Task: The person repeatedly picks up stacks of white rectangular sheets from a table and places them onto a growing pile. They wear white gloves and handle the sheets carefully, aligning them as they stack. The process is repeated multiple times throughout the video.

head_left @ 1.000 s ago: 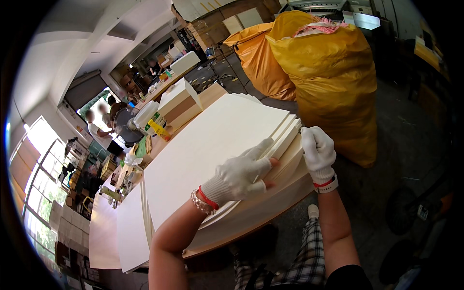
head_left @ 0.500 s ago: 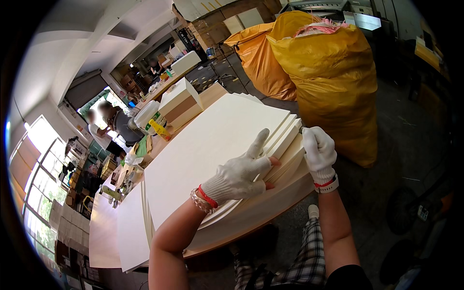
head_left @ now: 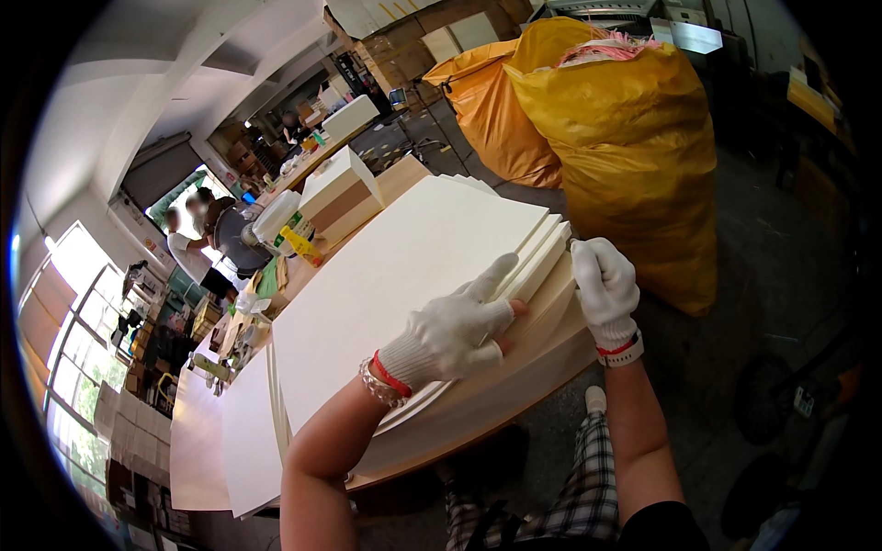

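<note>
A thick stack of large white sheets (head_left: 395,266) lies on the table, its edges fanned in steps at the right. My left hand (head_left: 459,331), in a white knit glove with bare tips on some fingers, rests palm down on the stack near that stepped edge. Its fingers are spread, one pointing away from me and the bare tips reaching over the edge. My right hand (head_left: 605,283), gloved too, is closed in a fist right beside the far right corner of the sheets. What it holds, if anything, is hidden by the fingers.
Two big yellow-orange sacks (head_left: 634,165) stand on the floor beyond my right hand. Along the wooden table (head_left: 404,174) sit a white box-like block (head_left: 344,188), a white tub (head_left: 276,220) and a yellow bottle (head_left: 301,246). More white sheets (head_left: 248,441) lie at left. People stand far left.
My left hand has shifted slightly left, and its bare fingertips have drawn back a little along the stack's edge. My right hand has hardly moved.
</note>
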Motion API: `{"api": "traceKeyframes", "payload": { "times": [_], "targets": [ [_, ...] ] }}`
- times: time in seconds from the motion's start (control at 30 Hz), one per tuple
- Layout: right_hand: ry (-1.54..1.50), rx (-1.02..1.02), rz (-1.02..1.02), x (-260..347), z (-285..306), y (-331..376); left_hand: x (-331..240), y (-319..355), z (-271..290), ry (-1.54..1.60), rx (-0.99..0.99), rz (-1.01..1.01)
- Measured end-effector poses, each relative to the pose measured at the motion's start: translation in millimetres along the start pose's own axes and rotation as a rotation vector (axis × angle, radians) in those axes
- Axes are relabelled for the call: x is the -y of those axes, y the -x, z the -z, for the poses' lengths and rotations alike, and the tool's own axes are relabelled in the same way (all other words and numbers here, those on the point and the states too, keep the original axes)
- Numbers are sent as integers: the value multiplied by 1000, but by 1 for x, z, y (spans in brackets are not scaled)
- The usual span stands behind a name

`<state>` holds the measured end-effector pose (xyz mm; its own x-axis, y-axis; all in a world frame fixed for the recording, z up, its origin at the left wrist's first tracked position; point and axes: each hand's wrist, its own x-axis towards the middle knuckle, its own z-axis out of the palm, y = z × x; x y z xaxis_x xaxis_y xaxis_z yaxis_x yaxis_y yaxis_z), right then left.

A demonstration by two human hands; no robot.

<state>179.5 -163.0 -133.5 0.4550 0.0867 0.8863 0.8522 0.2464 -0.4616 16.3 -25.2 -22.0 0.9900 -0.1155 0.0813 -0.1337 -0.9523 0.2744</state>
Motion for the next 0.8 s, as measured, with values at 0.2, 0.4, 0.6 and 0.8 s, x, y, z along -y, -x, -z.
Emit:
{"api": "traceKeyframes", "payload": {
  "times": [0.2, 0.4, 0.6, 0.8],
  "targets": [
    [49, -5, 115, -6, -2, 2, -4, 1, -5, -14, -68, -2],
    [19, 1, 85, -6, -1, 2, 11, 4, -6, 53, 2, -16],
    [-116, 16, -83, 3, -1, 0, 10, 3, -7, -89, 1, -110],
    [-79, -16, -105, 2, -1, 1, 4, 2, -5, -62, -7, -28]
  ]
}}
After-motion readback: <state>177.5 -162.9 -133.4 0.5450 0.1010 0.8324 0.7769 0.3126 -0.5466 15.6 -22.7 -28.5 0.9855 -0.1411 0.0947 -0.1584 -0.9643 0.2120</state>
